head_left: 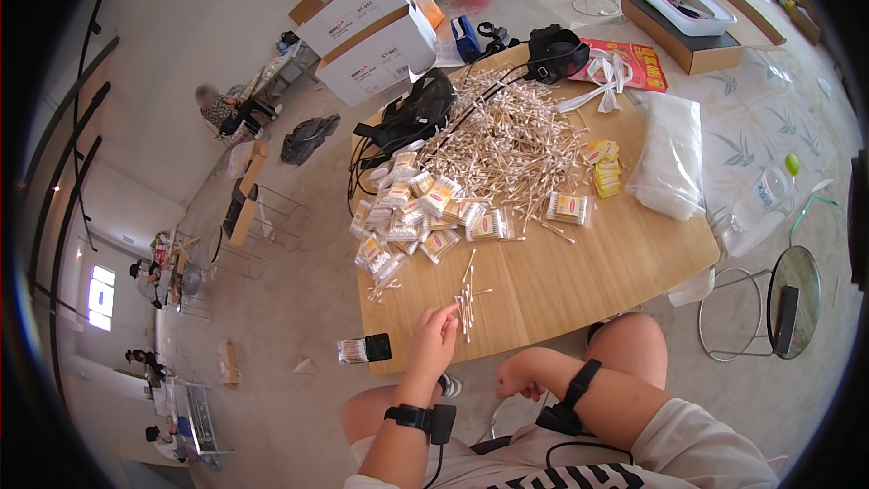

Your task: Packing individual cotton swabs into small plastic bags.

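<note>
A: Quick q: where's the L hand [433, 337]?
B: Over the near edge of the table [588, 272], fingertips at a few loose swabs [465, 304]. Touching or just beside, can't tell which.
A: Grip?
B: Narrow-ish, fingers close together & a bit bent. Can't tell if a swab's pinched.
A: R hand [522, 377]?
B: Right of L hand, closer to the body, off the table & above the lap. Fingers curled in; can't tell if anything's inside. Black strap on each wrist, btw.
A: Main swab heap [511, 140]?
B: Well beyond L hand, a bit to its right. Big, messy, sticks every which way.
A: Filled pkts?
B: Pile of swab pkts [403, 213] beyond L hand & slightly left, nr side of the heap. One single pkt [568, 208] sits apart, beyond & right of L hand.
A: Left of L hand?
B: Small swab box [351, 350], part clear, part black, at the table edge.
A: Far right of it?
B: Yellow cards [605, 167] past the single pkt, then a stack of clear plastic bags [668, 158] further right.
A: Anything behind the heap?
B: Black bag [427, 104] at its far left, red bag [638, 66] w/ white handles at far right, both well away from either hand.
</note>
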Demonstrator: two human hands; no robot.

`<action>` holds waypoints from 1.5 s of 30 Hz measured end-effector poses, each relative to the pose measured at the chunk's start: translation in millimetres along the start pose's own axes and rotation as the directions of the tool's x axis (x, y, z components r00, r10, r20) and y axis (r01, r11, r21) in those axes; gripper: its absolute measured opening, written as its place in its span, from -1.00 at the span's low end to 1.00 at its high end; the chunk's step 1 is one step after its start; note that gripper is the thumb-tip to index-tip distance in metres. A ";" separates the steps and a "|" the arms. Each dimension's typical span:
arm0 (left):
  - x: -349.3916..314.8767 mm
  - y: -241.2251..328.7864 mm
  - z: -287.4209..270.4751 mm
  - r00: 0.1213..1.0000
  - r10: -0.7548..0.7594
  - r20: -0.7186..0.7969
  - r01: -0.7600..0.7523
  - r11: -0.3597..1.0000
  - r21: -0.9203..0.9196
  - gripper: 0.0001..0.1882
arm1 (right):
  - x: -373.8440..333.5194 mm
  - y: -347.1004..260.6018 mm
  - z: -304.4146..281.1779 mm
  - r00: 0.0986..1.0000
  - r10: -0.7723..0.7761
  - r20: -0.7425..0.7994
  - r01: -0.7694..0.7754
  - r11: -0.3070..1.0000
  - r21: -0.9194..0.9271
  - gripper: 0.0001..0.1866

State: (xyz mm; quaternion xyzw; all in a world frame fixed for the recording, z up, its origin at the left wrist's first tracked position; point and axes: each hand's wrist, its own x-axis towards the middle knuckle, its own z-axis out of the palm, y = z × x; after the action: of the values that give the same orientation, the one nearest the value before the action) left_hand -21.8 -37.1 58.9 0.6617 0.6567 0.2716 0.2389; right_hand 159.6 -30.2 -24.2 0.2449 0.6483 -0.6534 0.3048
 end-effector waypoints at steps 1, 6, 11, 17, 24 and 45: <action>-0.7 -1.5 0.8 1.000 0.000 0.001 0.000 1.000 0.001 -0.75 | -0.4 0.4 0.2 1.000 0.006 -0.004 -0.006 1.000 0.005 -0.46; -7.3 -8.8 3.9 0.963 0.268 -0.034 -0.241 0.909 0.341 -0.71 | -3.4 0.5 -0.5 1.000 0.017 -0.015 -0.017 1.000 -0.001 -0.45; -9.3 -14.8 2.8 0.948 0.319 0.008 -0.302 0.891 0.339 -0.69 | -1.4 -0.6 -0.3 0.999 0.041 -0.010 -0.041 0.999 -0.003 -0.51; -8.8 -15.5 2.0 0.942 0.334 0.011 -0.316 0.879 0.356 -0.66 | 1.4 -1.6 -0.9 0.998 0.056 -0.007 -0.056 0.998 -0.028 -0.50; -10.1 -16.0 3.3 0.940 0.342 0.004 -0.319 0.872 0.371 -0.67 | 2.2 -2.8 -1.7 0.998 0.062 0.007 -0.062 0.997 -0.043 -0.49; 20.5 -11.5 7.5 0.967 0.218 -0.129 -0.184 0.955 0.233 -0.82 | -1.1 -2.0 -3.1 0.999 0.032 -0.011 -0.032 0.999 -0.021 -0.53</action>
State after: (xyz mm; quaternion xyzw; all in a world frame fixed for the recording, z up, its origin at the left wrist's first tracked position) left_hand -25.4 -16.0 46.6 0.7246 0.6282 0.2704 0.0846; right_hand 158.7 -27.1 -22.2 0.2555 0.6530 -0.6400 0.3143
